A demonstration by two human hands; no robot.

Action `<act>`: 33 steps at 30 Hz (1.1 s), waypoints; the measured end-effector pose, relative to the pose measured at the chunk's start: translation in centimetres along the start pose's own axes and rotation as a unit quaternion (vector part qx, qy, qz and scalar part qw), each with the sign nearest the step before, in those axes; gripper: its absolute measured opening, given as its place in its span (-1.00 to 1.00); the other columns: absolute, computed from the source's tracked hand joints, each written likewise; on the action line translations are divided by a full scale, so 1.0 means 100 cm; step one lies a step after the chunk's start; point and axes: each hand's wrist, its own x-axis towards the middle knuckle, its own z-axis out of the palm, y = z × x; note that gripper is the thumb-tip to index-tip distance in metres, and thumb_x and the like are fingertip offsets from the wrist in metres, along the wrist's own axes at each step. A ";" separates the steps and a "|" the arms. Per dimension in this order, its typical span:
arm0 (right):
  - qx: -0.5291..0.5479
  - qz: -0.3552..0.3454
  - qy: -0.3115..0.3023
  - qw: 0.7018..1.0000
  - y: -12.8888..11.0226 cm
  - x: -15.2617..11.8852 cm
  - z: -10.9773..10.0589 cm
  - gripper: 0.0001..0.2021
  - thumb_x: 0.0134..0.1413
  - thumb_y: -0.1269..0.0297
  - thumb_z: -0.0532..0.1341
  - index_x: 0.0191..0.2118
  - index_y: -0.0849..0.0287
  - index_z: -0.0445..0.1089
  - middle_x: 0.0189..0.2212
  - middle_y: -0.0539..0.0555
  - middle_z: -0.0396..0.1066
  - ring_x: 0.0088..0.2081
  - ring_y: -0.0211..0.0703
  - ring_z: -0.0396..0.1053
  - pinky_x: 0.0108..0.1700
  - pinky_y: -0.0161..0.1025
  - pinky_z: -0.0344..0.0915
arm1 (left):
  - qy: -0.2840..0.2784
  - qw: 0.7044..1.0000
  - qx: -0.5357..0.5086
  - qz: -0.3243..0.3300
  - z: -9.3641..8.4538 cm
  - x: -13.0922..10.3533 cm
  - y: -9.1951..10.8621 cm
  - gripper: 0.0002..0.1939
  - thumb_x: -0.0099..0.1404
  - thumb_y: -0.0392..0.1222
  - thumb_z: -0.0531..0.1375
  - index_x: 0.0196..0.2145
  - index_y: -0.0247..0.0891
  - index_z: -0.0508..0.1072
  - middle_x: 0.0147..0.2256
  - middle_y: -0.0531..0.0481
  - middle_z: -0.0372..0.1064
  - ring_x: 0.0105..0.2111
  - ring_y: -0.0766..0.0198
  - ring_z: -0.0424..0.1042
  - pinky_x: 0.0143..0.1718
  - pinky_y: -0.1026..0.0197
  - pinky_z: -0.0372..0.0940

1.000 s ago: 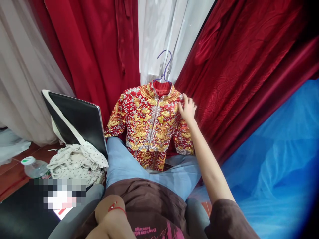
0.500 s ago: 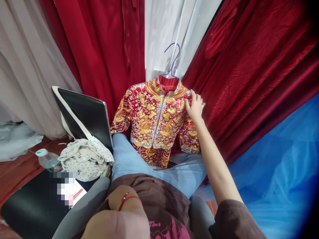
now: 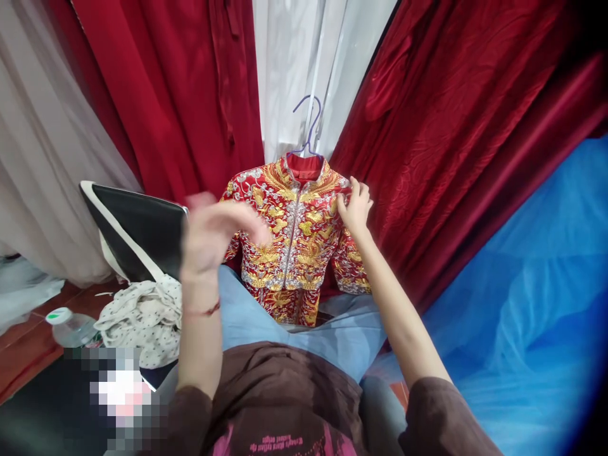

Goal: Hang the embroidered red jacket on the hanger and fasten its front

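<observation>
A red jacket [image 3: 308, 234] with gold and silver embroidery hangs upright in front of my lap, on a purple hanger [image 3: 311, 126]. Its front zip runs down the middle and looks closed. My right hand [image 3: 356, 206] grips the jacket's shoulder on the right side, thumb in front and fingers over the top edge. Raised before the sleeve on the left, my left hand [image 3: 223, 228] is blurred by motion, with its fingers stretched out and nothing seen in them. More embroidered red cloth [image 3: 285, 305] shows below the jacket's hem.
On the left are a black chair back [image 3: 137, 221] with a white strap, a dotted cloth [image 3: 142, 320] and a plastic bottle [image 3: 71, 326]. Red curtains [image 3: 180, 95] hang behind, on both sides of white drapes. Blue tulle [image 3: 532, 304] spreads at the right.
My left hand has risen from near my body to the jacket's left side. My right hand stays at the shoulder. The view has shifted a little.
</observation>
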 end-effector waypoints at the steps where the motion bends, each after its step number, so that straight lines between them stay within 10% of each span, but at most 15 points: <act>1: 0.005 0.005 0.014 1.000 -0.003 -0.001 0.000 -0.39 0.26 0.04 0.01 0.36 0.15 0.04 0.24 0.38 0.16 0.20 0.27 0.19 0.15 0.31 0.17 | 0.027 1.000 -0.014 -0.002 0.007 0.019 -0.003 -0.45 0.55 -0.01 -0.20 0.03 -0.34 0.48 -0.35 -0.04 0.47 -0.35 0.19 0.53 0.14 -0.40 0.27; 5: 0.018 0.004 0.009 1.000 -0.007 0.003 0.000 -0.32 0.24 -0.06 0.08 0.34 0.25 0.05 0.24 0.43 0.18 0.23 0.28 0.17 0.19 0.29 0.12 | 0.146 0.985 -0.092 -0.028 0.054 0.082 -0.025 -0.36 0.32 0.20 0.20 0.13 -0.36 0.37 0.07 -0.39 0.40 0.20 -0.18 0.32 0.23 -0.23 0.21; 10: 0.002 -0.026 -0.043 0.999 0.000 0.018 -0.008 -0.42 0.31 -0.14 0.01 0.19 0.24 0.24 0.08 0.41 0.35 0.09 0.26 0.30 0.10 0.24 0.20 | 0.077 0.990 -0.114 -0.024 0.093 0.115 -0.066 -0.33 0.32 0.31 0.11 0.10 -0.32 0.34 0.11 -0.43 0.34 0.21 -0.27 0.24 0.26 -0.29 0.02; 17: 0.032 -0.059 -0.010 0.998 -0.007 0.045 -0.020 -0.51 0.40 -0.10 -0.13 -0.28 0.14 0.34 -0.27 0.19 0.46 -0.24 -0.03 0.38 -0.13 -0.13 0.26 | 0.112 0.988 -0.105 -0.035 0.090 0.140 -0.068 -0.56 0.48 0.16 -0.06 -0.25 -0.20 0.41 -0.22 -0.16 0.48 -0.10 -0.01 0.44 0.07 -0.05 0.21; 22: 0.062 0.006 0.005 0.998 -0.013 0.056 -0.014 -0.53 0.37 -0.12 -0.09 -0.26 0.13 0.36 -0.29 0.19 0.45 -0.21 0.00 0.38 -0.12 -0.11 0.30 | 0.132 0.980 -0.132 -0.066 0.096 0.151 -0.059 -0.64 0.47 0.09 0.00 -0.25 -0.21 0.40 -0.26 -0.14 0.49 -0.14 0.02 0.47 0.08 -0.06 0.22; 28: 0.024 0.016 0.068 0.997 -0.051 0.016 -0.013 -0.67 0.29 0.19 0.01 0.00 0.24 0.36 0.05 0.39 0.35 0.11 0.25 0.27 0.13 0.25 0.18 | 0.131 0.975 -0.171 0.057 0.081 0.141 -0.041 -0.59 0.35 0.00 0.12 0.06 -0.26 0.35 0.11 -0.32 0.37 0.15 -0.08 0.34 0.25 -0.16 0.12; 33: 0.295 0.068 -0.062 0.951 -0.096 -0.017 0.013 -0.84 0.21 0.18 0.14 -0.29 0.14 0.37 -0.43 0.09 0.47 -0.33 -0.07 0.44 -0.15 -0.10 0.38 | 0.047 0.972 -0.121 0.198 0.073 0.132 0.000 -0.72 0.30 -0.09 0.18 -0.05 -0.17 0.44 0.18 -0.22 0.31 0.28 -0.11 0.17 0.35 -0.25 -0.05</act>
